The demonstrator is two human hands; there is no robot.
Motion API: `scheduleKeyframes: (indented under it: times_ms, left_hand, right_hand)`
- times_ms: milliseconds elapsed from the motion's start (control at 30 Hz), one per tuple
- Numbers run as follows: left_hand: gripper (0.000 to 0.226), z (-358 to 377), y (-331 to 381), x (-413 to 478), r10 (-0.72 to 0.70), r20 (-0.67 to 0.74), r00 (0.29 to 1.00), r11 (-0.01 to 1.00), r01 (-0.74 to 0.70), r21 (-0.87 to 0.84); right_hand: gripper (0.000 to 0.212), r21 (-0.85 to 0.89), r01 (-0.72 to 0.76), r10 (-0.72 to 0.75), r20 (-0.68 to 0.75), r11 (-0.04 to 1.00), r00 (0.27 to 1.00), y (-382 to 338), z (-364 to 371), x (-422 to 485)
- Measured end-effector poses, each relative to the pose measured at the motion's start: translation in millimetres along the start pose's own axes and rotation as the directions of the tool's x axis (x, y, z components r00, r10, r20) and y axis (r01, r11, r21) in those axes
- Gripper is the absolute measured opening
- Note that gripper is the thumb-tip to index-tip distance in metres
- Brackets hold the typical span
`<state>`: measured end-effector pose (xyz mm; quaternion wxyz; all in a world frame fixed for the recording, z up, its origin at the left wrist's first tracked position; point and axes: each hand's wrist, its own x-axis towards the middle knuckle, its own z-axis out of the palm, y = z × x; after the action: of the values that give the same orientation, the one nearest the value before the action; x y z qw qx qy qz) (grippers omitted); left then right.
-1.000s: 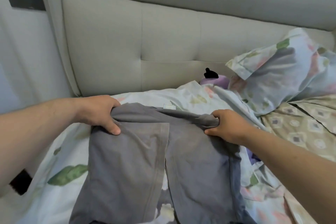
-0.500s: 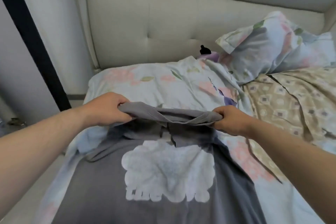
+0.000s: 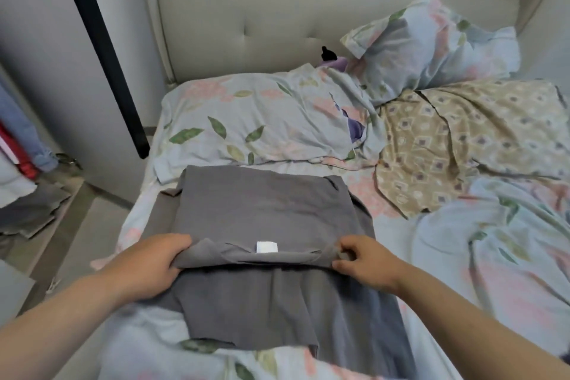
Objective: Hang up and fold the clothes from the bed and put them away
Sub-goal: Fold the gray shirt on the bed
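Observation:
A grey T-shirt lies folded over on itself on the bed, its white neck label showing at the near folded edge. My left hand grips the left end of that edge, fingers curled round the cloth. At the right end, my right hand pinches the same edge between thumb and fingers. The shirt's lower part spreads towards me under the fold.
A floral pillow lies just beyond the shirt, another pillow against the padded headboard. A beige patterned cloth lies at right. Left of the bed stand a black post and hanging clothes.
Both hands have pulled the shirt's top edge back towards me and laid it down, covering the white print. The view now shows more of the bed.

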<state>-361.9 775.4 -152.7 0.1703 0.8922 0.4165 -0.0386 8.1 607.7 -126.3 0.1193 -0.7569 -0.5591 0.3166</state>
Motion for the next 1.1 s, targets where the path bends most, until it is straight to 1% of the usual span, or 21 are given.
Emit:
scheduleKeyframes:
  times_ms: [67, 133, 233, 333, 367, 433, 500, 533, 567, 600, 633, 667, 700, 733, 833, 867, 933, 967, 1033, 1067, 1100]
  left_hand:
    - [0.031, 10.9, -0.4, -24.0, 0.087, -0.118, 0.989, 0.996, -0.085, 0.016]
    - [0.030, 15.2, 5.6, -45.9, 0.204, -0.229, 0.952, 0.978, -0.187, 0.095]
    - [0.021, 20.1, 18.7, -72.0, 0.325, -0.132, 0.937, 0.923, -0.282, 0.263]
    - [0.026, 28.8, 20.9, -84.9, 0.349, -0.070, 0.935, 0.890, -0.307, 0.336]
    - [0.025, 31.9, 18.0, -86.5, 0.352, -0.090, 0.932, 0.898, -0.310, 0.313]
    - [0.010, 32.8, 15.0, -84.1, 0.258, -0.173, 0.950, 0.965, -0.245, 0.092]
    - [0.011, 26.6, 8.0, -69.7, 0.053, -0.264, 0.963, 0.984, -0.095, -0.151]
    - [0.011, 20.9, 3.1, -60.1, -0.073, -0.294, 0.953, 0.978, 0.011, -0.207]
    - [0.011, 15.4, -1.9, -49.5, -0.192, -0.293, 0.937, 0.963, 0.122, -0.241]
    - [0.022, 10.5, -5.4, -40.7, -0.296, -0.251, 0.922, 0.942, 0.237, -0.239]
    - [0.035, 7.9, -6.7, -32.4, -0.342, -0.218, 0.914, 0.930, 0.297, -0.215]
    - [0.043, 6.6, -4.0, -24.5, -0.318, -0.227, 0.920, 0.943, 0.283, -0.176]
    - [0.046, 6.9, 2.4, -15.5, -0.247, -0.258, 0.934, 0.967, 0.221, -0.126]
    - [0.048, 5.8, 14.9, -5.4, -0.150, -0.263, 0.953, 0.988, 0.133, -0.082]
    - [0.049, 2.1, 67.2, 38.6, 0.106, -0.168, 0.980, 0.994, -0.111, -0.019]
    - [0.049, -3.5, 87.3, 55.1, 0.165, -0.149, 0.975, 0.986, -0.168, -0.009]
    - [0.047, -1.8, 137.9, 91.4, 0.253, -0.106, 0.962, 0.966, -0.258, -0.035]
    - [0.043, -0.7, 163.8, 106.0, 0.258, -0.084, 0.963, 0.958, -0.266, -0.104]
    - [0.035, 8.5, 218.2, 138.6, 0.198, -0.045, 0.979, 0.929, -0.202, -0.309]
    - [0.040, 14.4, 242.3, 152.3, 0.142, -0.015, 0.990, 0.908, -0.136, -0.397]
    - [0.054, 21.3, 264.1, 164.5, 0.085, 0.029, 0.996, 0.894, -0.063, -0.444]
  right_hand:
    - [0.019, -0.027, 0.017, -0.017, -0.025, 0.999, 1.000, 3.2, 8.3, -19.2]
    - [0.022, -0.175, 0.039, -0.045, -0.030, 0.984, 0.999, 10.7, 18.1, -36.4]
    - [0.017, -0.512, 0.144, -0.171, -0.005, 0.847, 0.985, 20.5, 33.5, -57.8]
    - [0.023, -0.597, 0.205, -0.189, 0.091, 0.776, 0.978, 30.3, 48.4, -74.7]
    - [0.022, -0.568, 0.223, -0.188, 0.120, 0.793, 0.975, 31.7, 49.5, -78.3]
    - [0.017, -0.352, 0.186, -0.177, 0.057, 0.917, 0.983, 28.5, 44.8, -79.6]
    - [0.018, -0.092, 0.080, -0.097, -0.208, 0.993, 0.973, 29.0, 38.8, -72.0]
    - [0.016, -0.010, 0.007, -0.010, -0.363, 1.000, 0.932, 31.8, 35.5, -64.6]
    - [0.014, 0.051, -0.096, 0.109, -0.459, 0.994, 0.882, 33.3, 30.6, -56.4]
    - [0.026, 0.133, -0.234, 0.269, -0.461, 0.963, 0.846, 34.4, 25.7, -48.6]
    - [0.046, 0.245, -0.356, 0.427, -0.384, 0.902, 0.819, 35.0, 23.2, -41.8]
    - [0.061, 0.352, -0.422, 0.527, -0.297, 0.836, 0.797, 37.2, 22.1, -35.1]
    - [0.067, 0.431, -0.436, 0.566, -0.240, 0.790, 0.789, 39.4, 21.8, -29.0]
    - [0.066, 0.497, -0.418, 0.574, -0.212, 0.760, 0.791, 41.4, 21.8, -24.5]
    - [0.042, 0.608, -0.329, 0.505, -0.140, 0.723, 0.852, 52.2, 24.8, -20.9]
    - [0.039, 0.649, -0.295, 0.467, -0.105, 0.701, 0.878, 51.6, 23.4, -20.4]
    - [0.039, 0.762, -0.247, 0.399, -0.016, 0.598, 0.917, 58.8, 25.0, -25.0]
    - [0.041, 0.800, -0.219, 0.359, 0.005, 0.558, 0.933, 59.9, 26.4, -28.1]
    - [0.047, 0.829, -0.184, 0.318, 0.008, 0.528, 0.948, 64.4, 29.5, -33.5]
    - [0.049, 0.828, -0.173, 0.306, 0.002, 0.533, 0.952, 64.7, 32.4, -36.5]
    - [0.049, 0.820, -0.163, 0.296, -0.008, 0.548, 0.955, 64.0, 35.7, -39.5]
